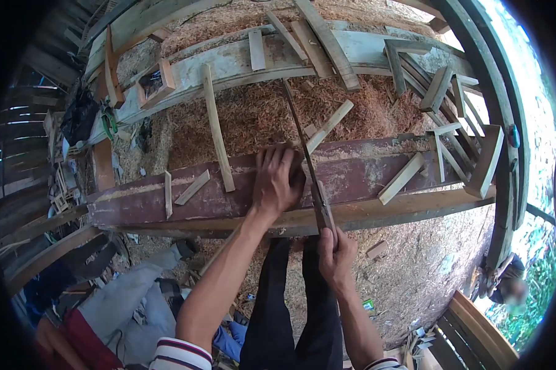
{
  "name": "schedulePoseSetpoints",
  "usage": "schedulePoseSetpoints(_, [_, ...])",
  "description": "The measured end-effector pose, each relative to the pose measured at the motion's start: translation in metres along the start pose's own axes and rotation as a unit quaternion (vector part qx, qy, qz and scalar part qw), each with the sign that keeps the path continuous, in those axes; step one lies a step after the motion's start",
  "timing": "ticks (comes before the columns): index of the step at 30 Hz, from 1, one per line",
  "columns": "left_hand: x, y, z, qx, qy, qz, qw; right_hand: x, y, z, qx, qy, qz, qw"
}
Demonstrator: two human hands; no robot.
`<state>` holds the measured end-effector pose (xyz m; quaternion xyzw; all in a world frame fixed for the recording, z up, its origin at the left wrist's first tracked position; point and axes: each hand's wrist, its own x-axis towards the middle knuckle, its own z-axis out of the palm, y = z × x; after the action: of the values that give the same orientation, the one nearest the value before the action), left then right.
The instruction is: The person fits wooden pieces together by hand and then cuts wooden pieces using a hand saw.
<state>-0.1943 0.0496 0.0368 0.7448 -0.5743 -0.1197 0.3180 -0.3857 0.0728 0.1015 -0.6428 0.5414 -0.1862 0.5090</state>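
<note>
The right hand (338,256) is clenched round the handle of a long, narrow saw (306,148), which slants across the scuffed maroon plank (358,176) just beside the left hand (275,179). That hand's fingers bend down over the plank; whether they grasp anything, I cannot tell. A sideways skip of the blade could nick those knuckles. Farther off, 1 pale, straight-edged wooden strip (331,125) juts over curly, reddish-brown shavings (241,117)
</note>
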Motion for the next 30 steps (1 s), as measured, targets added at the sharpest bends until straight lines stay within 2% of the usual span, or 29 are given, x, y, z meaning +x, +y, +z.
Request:
schedulePoseSetpoints(3, [-0.007,0.01,0.009,-0.019,0.033,-0.015,0.999,-0.013,0.011,0.0,-0.053,0.008,0.0,0.999])
schedulePoseSetpoints(5, [-0.007,0.018,0.011,-0.001,0.016,0.013,1.0,-0.018,0.014,-0.005,-0.037,0.045,0.004,0.998])
schedulePoseSetpoints(7, [-0.003,0.023,0.018,-0.019,-0.003,0.002,1.0,-0.022,0.02,-0.007,-0.029,0.075,0.004,0.997])
schedulePoseSetpoints(10, [0.005,0.034,0.029,-0.029,0.014,-0.097,0.995,-0.029,0.028,-0.014,-0.056,0.067,0.019,0.996])
schedulePoseSetpoints(11, [0.006,0.036,0.033,-0.032,0.01,-0.095,0.995,-0.031,0.029,-0.014,-0.057,0.071,0.022,0.996])
schedulePoseSetpoints(13, [0.004,0.036,0.041,0.106,0.034,-0.097,0.989,-0.037,0.031,-0.009,-0.066,0.054,0.023,0.996])
schedulePoseSetpoints(14, [0.004,0.034,0.046,0.131,0.033,-0.09,0.987,-0.039,0.037,-0.006,-0.054,0.041,0.044,0.997])
schedulePoseSetpoints(17, [0.011,0.04,0.051,0.151,0.024,-0.124,0.98,-0.028,0.046,-0.004,-0.083,0.053,-0.02,0.995])
schedulePoseSetpoints(21, [0.03,0.043,0.057,0.159,-0.034,-0.172,0.972,-0.019,0.04,-0.013,-0.009,0.045,-0.011,0.999])
schedulePoseSetpoints(23, [0.031,0.042,0.058,0.142,0.021,-0.14,0.98,-0.019,0.04,-0.019,-0.005,0.014,0.013,1.0])
schedulePoseSetpoints(25, [0.03,0.041,0.052,0.118,0.001,-0.146,0.982,-0.018,0.037,-0.025,0.001,0.018,0.01,1.0])
schedulePoseSetpoints(27, [0.022,0.03,0.046,0.049,0.001,-0.048,0.998,-0.016,0.038,-0.027,0.023,0.041,0.023,0.999])
schedulePoseSetpoints(28, [0.022,0.031,0.037,0.052,0.001,-0.044,0.998,-0.013,0.036,-0.028,0.028,0.044,0.021,0.998])
schedulePoseSetpoints(30, [0.016,0.034,0.026,0.03,-0.028,0.082,0.996,-0.013,0.034,-0.032,0.032,0.044,0.003,0.999])
